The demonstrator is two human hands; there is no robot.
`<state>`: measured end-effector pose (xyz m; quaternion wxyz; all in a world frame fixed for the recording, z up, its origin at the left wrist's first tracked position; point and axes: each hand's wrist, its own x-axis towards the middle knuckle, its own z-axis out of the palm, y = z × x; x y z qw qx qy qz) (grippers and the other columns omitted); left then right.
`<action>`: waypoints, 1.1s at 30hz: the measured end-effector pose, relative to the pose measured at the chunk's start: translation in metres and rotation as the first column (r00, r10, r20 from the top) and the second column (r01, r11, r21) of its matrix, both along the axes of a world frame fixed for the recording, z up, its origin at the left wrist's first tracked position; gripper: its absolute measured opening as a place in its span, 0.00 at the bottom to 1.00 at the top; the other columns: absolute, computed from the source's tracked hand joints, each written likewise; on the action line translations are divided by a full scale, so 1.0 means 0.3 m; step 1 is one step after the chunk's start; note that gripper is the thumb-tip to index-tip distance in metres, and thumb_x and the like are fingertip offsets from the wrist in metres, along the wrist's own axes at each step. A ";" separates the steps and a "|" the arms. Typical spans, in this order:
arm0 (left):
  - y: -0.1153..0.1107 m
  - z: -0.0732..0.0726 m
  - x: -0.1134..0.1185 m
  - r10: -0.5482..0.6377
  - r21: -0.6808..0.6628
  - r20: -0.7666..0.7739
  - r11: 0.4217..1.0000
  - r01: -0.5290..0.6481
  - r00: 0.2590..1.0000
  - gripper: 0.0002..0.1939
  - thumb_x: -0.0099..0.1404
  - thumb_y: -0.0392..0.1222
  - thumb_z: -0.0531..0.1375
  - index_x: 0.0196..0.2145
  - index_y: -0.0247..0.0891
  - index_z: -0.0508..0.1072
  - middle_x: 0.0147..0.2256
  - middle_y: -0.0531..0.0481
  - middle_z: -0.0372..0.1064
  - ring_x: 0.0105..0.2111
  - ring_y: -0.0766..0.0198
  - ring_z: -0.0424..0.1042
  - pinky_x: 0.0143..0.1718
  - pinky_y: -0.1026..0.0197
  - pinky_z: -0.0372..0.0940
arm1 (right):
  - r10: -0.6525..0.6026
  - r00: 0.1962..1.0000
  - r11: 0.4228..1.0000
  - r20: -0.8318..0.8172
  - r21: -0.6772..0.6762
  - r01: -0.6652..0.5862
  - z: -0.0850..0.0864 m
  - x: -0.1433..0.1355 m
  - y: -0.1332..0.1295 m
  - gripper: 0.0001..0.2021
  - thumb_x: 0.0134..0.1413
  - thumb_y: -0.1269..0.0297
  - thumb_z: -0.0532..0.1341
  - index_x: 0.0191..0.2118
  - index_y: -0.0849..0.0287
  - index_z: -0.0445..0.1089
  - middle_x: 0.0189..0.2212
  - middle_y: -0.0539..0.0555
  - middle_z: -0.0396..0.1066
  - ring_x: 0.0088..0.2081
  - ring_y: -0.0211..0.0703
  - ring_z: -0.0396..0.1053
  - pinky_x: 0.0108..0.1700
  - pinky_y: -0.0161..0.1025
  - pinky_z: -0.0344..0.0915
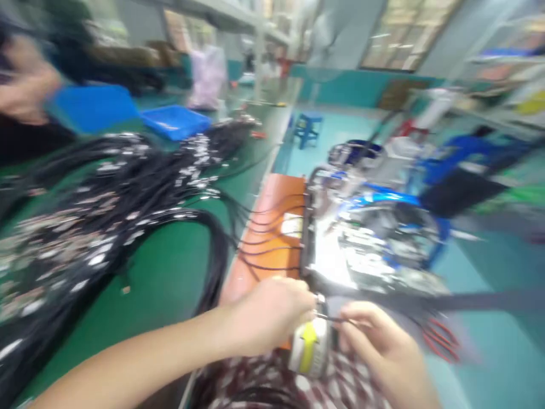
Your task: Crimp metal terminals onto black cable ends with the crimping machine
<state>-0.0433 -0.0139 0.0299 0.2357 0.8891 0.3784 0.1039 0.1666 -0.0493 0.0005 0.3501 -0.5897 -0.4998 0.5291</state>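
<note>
Blur softens the whole view. My left hand (283, 309) is closed, its fingertips at one end of a short stretch of thin black cable (334, 319). On the other side, my right hand (385, 349) pinches the same cable between thumb and fingers. Just below the left fingers sits a white rounded device (310, 349) with a yellow arrow on it. Beyond my left hand, several black cables cross an orange board (276, 244) to a black strip (307, 227) along its right edge. The exact grip of the left fingertips is hidden.
Bundles of black cables (162, 176) lie over the green table on the left. Blue trays (176, 120) stand behind them. Red-handled pliers (441, 339) lie at right, near a blue-rimmed round container (392, 227). A blue stool (309, 129) stands farther off; a person's arm (28, 79) shows at upper left.
</note>
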 end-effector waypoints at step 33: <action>0.026 -0.071 0.104 0.500 -0.847 0.215 0.523 -0.095 0.839 0.10 0.65 0.47 0.54 0.36 0.38 0.68 0.23 0.57 0.63 0.18 0.72 0.54 0.18 0.67 0.48 | -0.060 0.906 0.992 -0.419 -0.128 0.006 -0.084 0.001 0.030 0.10 0.52 0.59 0.63 0.36 0.60 0.70 0.27 0.50 0.72 0.23 0.33 0.64 0.27 0.31 0.60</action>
